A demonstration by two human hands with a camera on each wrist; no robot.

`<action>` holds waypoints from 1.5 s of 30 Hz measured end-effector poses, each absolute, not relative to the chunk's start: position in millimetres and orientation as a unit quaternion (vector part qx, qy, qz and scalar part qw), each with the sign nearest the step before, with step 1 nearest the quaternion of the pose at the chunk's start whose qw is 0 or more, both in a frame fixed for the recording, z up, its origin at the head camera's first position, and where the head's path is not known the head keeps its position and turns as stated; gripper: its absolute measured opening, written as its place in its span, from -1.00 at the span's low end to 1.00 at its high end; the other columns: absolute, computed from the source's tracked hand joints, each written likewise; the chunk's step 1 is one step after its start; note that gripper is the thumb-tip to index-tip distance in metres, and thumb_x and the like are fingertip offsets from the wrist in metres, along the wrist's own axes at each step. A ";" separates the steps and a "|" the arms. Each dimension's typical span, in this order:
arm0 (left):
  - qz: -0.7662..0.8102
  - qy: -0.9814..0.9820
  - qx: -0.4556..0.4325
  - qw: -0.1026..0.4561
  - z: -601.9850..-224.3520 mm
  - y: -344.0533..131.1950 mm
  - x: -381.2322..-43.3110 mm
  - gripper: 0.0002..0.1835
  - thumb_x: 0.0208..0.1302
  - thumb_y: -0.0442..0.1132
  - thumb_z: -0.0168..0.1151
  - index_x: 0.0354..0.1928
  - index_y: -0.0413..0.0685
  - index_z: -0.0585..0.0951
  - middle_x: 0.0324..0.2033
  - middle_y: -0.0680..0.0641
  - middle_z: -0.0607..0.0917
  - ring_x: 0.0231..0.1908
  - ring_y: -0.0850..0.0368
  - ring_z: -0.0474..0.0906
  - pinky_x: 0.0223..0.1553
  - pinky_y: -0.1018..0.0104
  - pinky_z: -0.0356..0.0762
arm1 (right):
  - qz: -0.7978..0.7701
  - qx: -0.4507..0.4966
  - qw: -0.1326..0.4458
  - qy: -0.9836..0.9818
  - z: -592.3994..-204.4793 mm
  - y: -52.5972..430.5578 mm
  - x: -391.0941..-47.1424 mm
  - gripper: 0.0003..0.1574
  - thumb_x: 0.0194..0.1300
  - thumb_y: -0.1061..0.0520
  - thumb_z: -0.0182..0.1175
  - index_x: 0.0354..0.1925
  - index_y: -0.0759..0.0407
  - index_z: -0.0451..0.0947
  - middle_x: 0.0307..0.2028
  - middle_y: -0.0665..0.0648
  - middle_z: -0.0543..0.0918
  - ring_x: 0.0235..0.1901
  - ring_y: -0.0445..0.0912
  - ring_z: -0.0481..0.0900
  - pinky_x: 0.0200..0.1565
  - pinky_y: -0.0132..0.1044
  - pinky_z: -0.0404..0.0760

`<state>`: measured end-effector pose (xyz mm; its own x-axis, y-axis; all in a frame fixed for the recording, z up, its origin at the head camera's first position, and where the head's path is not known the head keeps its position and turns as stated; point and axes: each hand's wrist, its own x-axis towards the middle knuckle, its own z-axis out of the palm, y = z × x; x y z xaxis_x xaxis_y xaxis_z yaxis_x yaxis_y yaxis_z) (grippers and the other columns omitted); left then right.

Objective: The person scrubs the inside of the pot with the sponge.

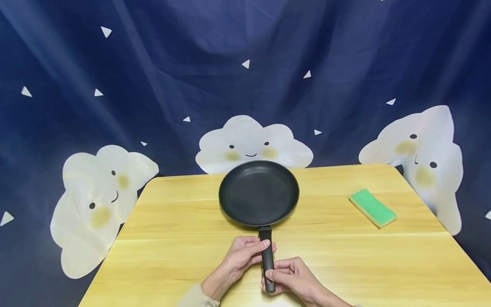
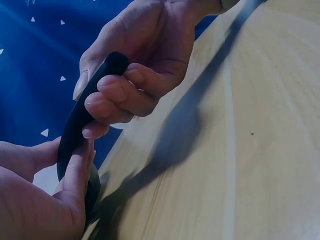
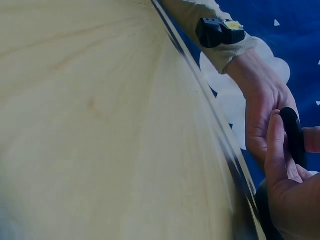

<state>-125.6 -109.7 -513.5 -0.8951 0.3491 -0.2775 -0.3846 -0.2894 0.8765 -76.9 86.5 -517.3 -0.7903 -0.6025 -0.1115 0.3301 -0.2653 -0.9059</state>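
A black frying pan (image 1: 258,194) faces up in the middle of the head view, its handle pointing toward me. My left hand (image 1: 245,255) grips the handle near the pan, thumb on top and fingers underneath. Closer to the handle's end, my right hand (image 1: 293,279) pinches it with thumb above and fingers below. In the left wrist view the dark handle (image 2: 75,122) runs between both hands, raised over the tabletop with a shadow beneath. The right wrist view shows the handle's end (image 3: 290,120) between the fingers, while most of the pan is hidden there.
A green-topped sponge (image 1: 373,207) lies on the right side of the wooden table (image 1: 172,221). Behind the table's far edge hangs a dark blue curtain (image 1: 215,85) with white clouds and small triangles. A small dark device (image 3: 220,32) is strapped on the left sleeve.
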 end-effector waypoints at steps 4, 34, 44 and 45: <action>0.799 0.552 -0.013 0.236 -512.5 -107.7 -128.4 -0.72 0.36 -0.35 0.37 -0.08 -0.52 0.63 -0.13 -0.39 0.75 -0.04 -0.12 0.74 -0.01 0.18 0.70 | -0.785 -0.128 0.295 0.530 -516.6 88.7 -77.0 -0.58 0.46 0.29 0.21 0.03 0.72 0.50 -0.21 0.33 0.77 -0.19 -0.01 0.79 -0.13 -0.18 0.77; 0.817 0.517 -0.017 0.255 -515.7 -90.2 -132.5 -0.69 0.37 -0.34 0.36 -0.01 -0.51 0.60 -0.06 -0.38 0.73 0.01 -0.15 0.71 0.03 0.17 0.68 | -0.774 -0.133 0.311 0.534 -516.7 110.3 -82.1 -0.59 0.51 0.28 0.14 0.06 0.70 0.48 -0.16 0.37 0.76 -0.12 0.01 0.77 -0.08 -0.18 0.76; 0.827 0.496 -0.027 0.261 -516.1 -88.0 -128.0 -0.68 0.39 -0.37 0.32 0.06 -0.49 0.56 -0.02 -0.38 0.72 0.04 -0.14 0.70 0.06 0.15 0.67 | -0.748 -0.126 0.316 0.569 -506.8 134.2 -86.3 -0.61 0.55 0.21 0.13 0.08 0.57 0.56 -0.19 0.30 0.77 -0.20 -0.04 0.77 -0.08 -0.13 0.77; 0.829 0.494 -0.028 0.261 -516.1 -87.6 -127.3 -0.67 0.39 -0.37 0.32 0.07 -0.49 0.56 -0.02 -0.38 0.72 0.04 -0.13 0.70 0.06 0.15 0.67 | -0.746 -0.130 0.308 0.576 -504.5 139.2 -87.9 -0.59 0.55 0.22 0.12 0.09 0.60 0.53 -0.18 0.36 0.76 -0.20 -0.02 0.77 -0.07 -0.09 0.76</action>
<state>-127.3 -87.6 -516.1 -0.8618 0.4059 -0.3042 -0.4609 -0.3761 0.8038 -87.9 139.2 -504.5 -0.7761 -0.6097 -0.1609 0.3096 -0.1463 -0.9395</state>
